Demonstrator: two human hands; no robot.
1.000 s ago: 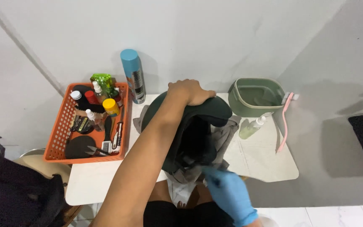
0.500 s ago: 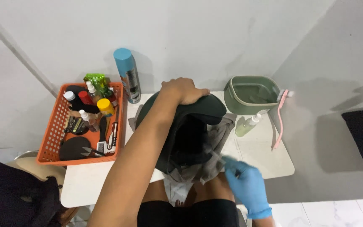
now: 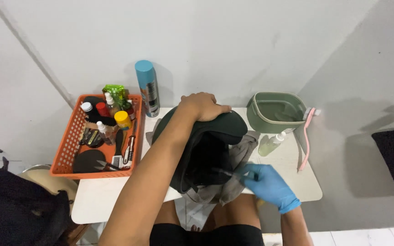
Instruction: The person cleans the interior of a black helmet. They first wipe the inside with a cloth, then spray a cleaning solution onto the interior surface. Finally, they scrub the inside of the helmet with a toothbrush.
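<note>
Gripping the dark green cap (image 3: 206,146) from above, the bare left hand (image 3: 201,105) presses on its crown while the blue-gloved right hand (image 3: 267,184) pinches a thin dark tool (image 3: 226,172).

Standing on the white tabletop (image 3: 292,175) over a grey cloth (image 3: 238,159), the cap shows its black inside toward the person. Left forearm stretches forward, palm down, fingers curled over the top. Right hand sits low beside the opening, its grip closed on the tool, whose tip is blurred.
</note>
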